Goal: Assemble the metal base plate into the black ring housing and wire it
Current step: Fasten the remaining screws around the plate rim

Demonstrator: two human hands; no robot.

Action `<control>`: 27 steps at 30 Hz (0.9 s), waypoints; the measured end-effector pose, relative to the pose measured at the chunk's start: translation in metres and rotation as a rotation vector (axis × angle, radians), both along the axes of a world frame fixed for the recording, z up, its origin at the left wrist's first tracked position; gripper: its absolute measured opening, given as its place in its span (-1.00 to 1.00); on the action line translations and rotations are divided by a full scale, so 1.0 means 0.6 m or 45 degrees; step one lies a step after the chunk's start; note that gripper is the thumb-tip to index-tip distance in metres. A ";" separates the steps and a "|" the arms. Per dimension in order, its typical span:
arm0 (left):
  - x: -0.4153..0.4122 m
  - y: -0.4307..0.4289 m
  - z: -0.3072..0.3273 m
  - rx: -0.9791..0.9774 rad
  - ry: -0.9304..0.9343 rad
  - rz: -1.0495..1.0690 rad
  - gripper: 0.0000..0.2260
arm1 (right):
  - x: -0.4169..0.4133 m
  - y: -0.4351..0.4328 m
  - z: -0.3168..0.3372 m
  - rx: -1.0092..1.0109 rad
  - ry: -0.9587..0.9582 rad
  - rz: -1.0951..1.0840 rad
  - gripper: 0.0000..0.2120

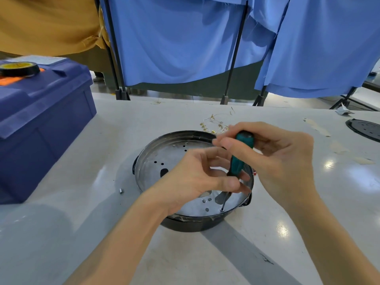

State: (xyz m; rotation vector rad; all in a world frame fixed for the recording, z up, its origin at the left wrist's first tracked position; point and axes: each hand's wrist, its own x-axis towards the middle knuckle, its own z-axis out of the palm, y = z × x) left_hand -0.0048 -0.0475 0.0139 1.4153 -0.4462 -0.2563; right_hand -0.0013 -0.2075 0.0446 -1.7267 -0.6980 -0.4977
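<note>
The black ring housing [195, 224] sits mid-table with the round metal base plate [164, 155] lying inside it. A green-handled screwdriver [239, 157] stands nearly upright over the plate, its tip on a screw [222, 210] near the plate's front rim. My right hand [273, 157] grips the top of the handle. My left hand [203, 177] pinches the lower end of the handle and the shaft. The hands hide the plate's right half.
A bundle of thin wires with brass terminals [216, 124] lies behind the housing. A small metal piece [121, 190] lies left of it. A blue toolbox [41, 124] with a tape roll [19, 69] stands at left. Another black part [366, 129] lies far right.
</note>
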 end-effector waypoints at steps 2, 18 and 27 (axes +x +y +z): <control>0.003 -0.005 -0.002 -0.009 0.015 0.040 -0.67 | -0.001 0.002 -0.003 -0.045 -0.124 -0.191 -0.84; 0.001 0.003 -0.007 -0.070 0.096 -0.071 -0.80 | -0.006 -0.018 0.004 -0.065 0.151 0.248 -0.73; 0.004 -0.002 -0.006 -0.026 0.004 0.004 -0.83 | 0.004 -0.007 0.001 -0.093 -0.105 -0.161 -0.84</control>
